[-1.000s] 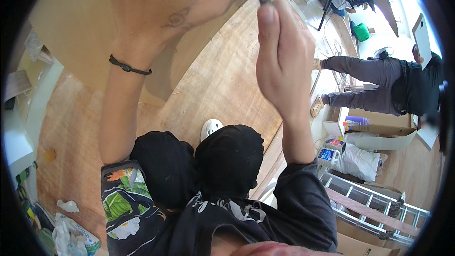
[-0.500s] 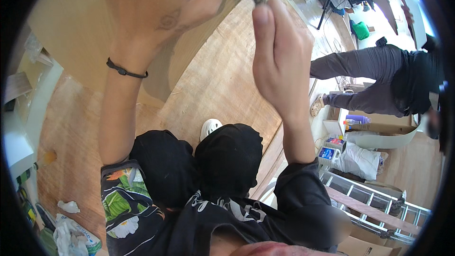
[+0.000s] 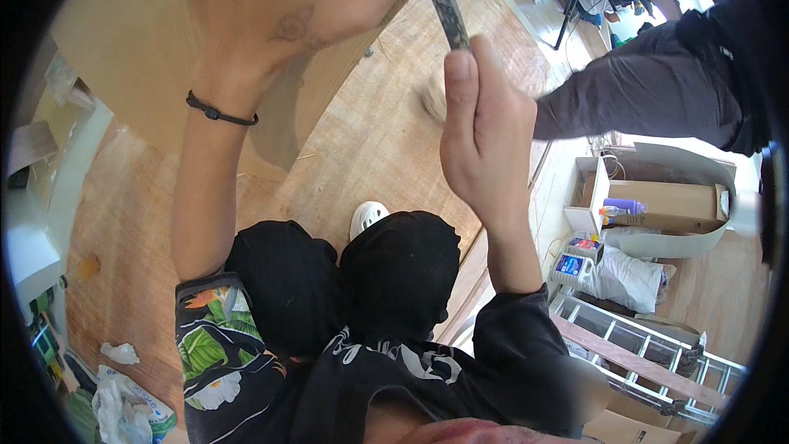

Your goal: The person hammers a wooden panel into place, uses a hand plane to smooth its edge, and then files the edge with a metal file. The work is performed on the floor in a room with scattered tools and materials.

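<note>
My right hand (image 3: 489,127) is closed, thumb on top, round the lower end of a narrow, dark, mottled bar-shaped tool (image 3: 446,12). Its exact kind does not show. The tool slants up and left from my fist to the tip of my left thumb. My left hand (image 3: 288,20), with a dark cord at the wrist, is over a large pale wooden panel (image 3: 123,57). That thumb stretches toward the tool's upper end and appears to touch it; the other fingers are hidden or cut off by the top edge.
A person's dark-trousered leg (image 3: 633,90) is close on my right. Farther along that side are a cardboard box (image 3: 678,201), a white jug (image 3: 569,269), a white sack (image 3: 620,275) and a ladder (image 3: 649,349). A crumpled plastic bag (image 3: 123,407) lies at lower left on the wooden floor (image 3: 123,279).
My right hand has moved slightly toward me, and more of the dark tool shows. The left hand has barely shifted. The other person has stepped, and the leg fills more of the right side.
</note>
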A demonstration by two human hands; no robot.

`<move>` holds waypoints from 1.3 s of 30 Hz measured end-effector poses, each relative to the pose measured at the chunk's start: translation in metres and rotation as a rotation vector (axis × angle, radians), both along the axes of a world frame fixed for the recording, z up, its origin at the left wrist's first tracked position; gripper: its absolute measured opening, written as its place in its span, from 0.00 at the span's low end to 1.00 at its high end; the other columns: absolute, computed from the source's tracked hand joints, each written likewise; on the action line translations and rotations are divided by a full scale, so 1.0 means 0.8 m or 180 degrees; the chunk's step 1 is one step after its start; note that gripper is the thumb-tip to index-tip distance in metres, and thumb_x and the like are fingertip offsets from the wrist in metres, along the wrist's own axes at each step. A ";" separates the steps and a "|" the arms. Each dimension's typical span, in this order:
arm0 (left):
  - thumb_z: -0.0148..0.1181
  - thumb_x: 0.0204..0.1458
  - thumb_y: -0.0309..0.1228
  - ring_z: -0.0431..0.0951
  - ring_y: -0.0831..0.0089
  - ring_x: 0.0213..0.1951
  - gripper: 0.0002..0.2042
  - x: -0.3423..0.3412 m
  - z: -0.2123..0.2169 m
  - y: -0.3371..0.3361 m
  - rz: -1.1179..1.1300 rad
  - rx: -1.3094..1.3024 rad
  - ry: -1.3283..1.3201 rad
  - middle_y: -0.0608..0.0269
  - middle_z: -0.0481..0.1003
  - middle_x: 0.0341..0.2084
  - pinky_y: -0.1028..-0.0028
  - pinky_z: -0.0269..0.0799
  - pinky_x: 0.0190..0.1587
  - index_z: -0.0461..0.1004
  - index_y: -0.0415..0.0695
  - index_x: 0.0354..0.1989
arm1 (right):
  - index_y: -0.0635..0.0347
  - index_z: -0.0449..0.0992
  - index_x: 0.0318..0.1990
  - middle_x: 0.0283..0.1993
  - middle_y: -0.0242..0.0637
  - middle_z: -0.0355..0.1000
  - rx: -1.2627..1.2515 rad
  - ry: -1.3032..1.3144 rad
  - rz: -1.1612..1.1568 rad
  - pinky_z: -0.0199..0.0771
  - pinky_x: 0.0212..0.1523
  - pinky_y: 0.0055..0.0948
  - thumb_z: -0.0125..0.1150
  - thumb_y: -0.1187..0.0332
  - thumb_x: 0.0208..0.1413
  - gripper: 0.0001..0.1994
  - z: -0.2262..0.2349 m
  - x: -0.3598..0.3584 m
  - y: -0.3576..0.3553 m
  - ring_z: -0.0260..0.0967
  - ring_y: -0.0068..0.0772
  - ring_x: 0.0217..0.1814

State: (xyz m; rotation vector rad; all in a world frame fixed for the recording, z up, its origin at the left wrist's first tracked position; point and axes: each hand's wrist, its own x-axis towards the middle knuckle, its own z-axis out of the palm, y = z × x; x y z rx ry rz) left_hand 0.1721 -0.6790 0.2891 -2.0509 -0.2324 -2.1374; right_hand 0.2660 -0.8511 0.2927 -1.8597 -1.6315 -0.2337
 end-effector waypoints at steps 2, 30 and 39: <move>0.68 0.50 0.40 0.64 0.65 0.17 0.19 -0.003 -0.002 -0.001 0.0004 -0.0162 0.0126 0.63 0.65 0.10 0.68 0.54 0.30 0.71 0.44 0.14 | 0.66 0.67 0.34 0.17 0.45 0.56 0.0205 0.0099 0.0066 0.55 0.21 0.36 0.42 0.59 0.73 0.19 -0.005 -0.002 0.001 0.56 0.42 0.16; 0.62 0.57 0.39 0.69 0.67 0.19 0.14 0.010 0.001 0.008 -0.0153 -0.0774 0.0210 0.65 0.73 0.14 0.69 0.56 0.32 0.82 0.43 0.24 | 0.60 0.64 0.32 0.17 0.47 0.65 0.0061 -0.0208 -0.0189 0.63 0.20 0.44 0.52 0.63 0.68 0.13 -0.006 0.014 0.012 0.67 0.55 0.19; 0.60 0.59 0.36 0.66 0.67 0.18 0.15 -0.003 0.003 -0.011 -0.0073 -0.0827 0.0503 0.66 0.72 0.12 0.69 0.56 0.32 0.80 0.43 0.21 | 0.60 0.64 0.32 0.15 0.46 0.64 -0.0129 0.0029 -0.0155 0.62 0.18 0.43 0.51 0.63 0.68 0.14 0.005 -0.001 -0.004 0.65 0.54 0.16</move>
